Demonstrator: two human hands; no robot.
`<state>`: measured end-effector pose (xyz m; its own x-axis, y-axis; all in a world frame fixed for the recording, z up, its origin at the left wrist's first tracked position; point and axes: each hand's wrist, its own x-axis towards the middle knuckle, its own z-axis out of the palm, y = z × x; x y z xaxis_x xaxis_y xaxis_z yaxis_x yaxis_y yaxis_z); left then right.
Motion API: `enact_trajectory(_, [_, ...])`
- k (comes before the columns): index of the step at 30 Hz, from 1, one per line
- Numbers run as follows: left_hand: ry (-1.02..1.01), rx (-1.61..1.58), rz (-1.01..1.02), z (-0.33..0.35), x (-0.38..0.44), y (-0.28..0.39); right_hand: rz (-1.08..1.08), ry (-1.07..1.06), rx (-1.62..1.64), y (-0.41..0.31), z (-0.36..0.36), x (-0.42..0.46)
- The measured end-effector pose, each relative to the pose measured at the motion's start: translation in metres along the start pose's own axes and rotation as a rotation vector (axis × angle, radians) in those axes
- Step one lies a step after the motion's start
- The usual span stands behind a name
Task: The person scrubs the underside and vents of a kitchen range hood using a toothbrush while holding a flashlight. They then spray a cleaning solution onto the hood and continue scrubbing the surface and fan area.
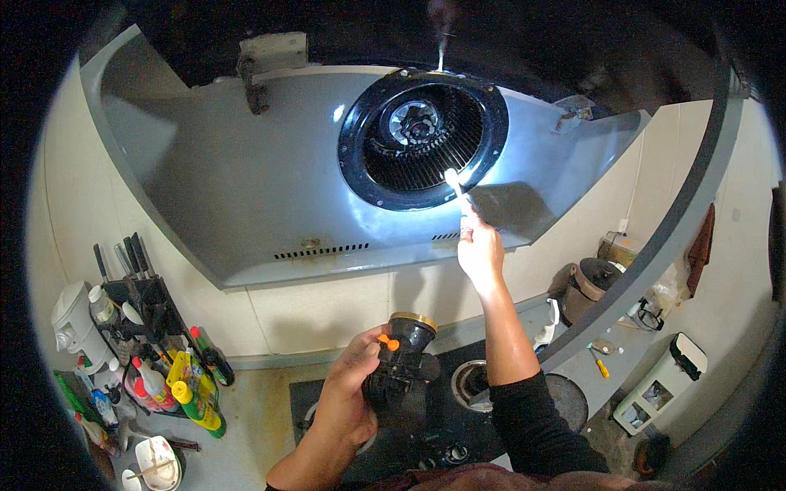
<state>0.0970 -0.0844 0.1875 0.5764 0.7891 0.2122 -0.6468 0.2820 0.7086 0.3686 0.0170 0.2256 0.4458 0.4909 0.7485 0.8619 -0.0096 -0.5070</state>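
In my left hand point(359, 386) is a black flashlight point(414, 331) with a brass-coloured rim and an orange switch, pointed up at the range hood point(258, 178). Bright light falls on the hood's round black ring point(356, 166) and on the finned fan wheel point(454, 141) inside it. My right hand point(482, 248) grips a slim brush point(455, 183) by its handle, with its pale, overlit head at the ring's lower inner edge, by the fins. Whether the head touches the fins I cannot tell.
Below lies a black gas stove point(393, 445). At left stand a knife rack point(138, 307) and several bottles point(199, 408). A rice cooker point(586, 288), a yellow-handled screwdriver point(602, 368) and a pale rack point(660, 386) are at right. A grey curved edge point(669, 233) crosses the right side.
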Motion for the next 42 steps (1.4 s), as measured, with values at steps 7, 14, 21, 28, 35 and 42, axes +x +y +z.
enact_trajectory(7, [0.023, -0.04, -0.016, -0.008, 0.001, 0.001, -0.06, -0.244, -0.023, -0.056, 0.02, -0.011])
enact_trajectory(14, [0.021, -0.066, 0.096, -0.011, -0.015, 0.009, -0.118, -0.069, -0.039, -0.021, 0.023, 0.005])
enact_trajectory(21, [-0.034, -0.045, 0.051, -0.013, -0.013, 0.012, -0.103, -0.103, -0.036, -0.046, 0.031, -0.015])
enact_trajectory(28, [-0.003, -0.018, 0.062, -0.01, -0.019, 0.01, -0.097, 0.005, -0.075, -0.008, 0.007, 0.003])
enact_trajectory(35, [0.02, 0.029, 0.033, -0.006, -0.022, 0.012, -0.197, -0.097, 0.082, -0.073, 0.029, -0.019])
enact_trajectory(42, [-0.015, -0.004, 0.136, -0.019, -0.032, 0.019, -0.051, -0.018, -0.153, -0.018, 0.005, 0.003])
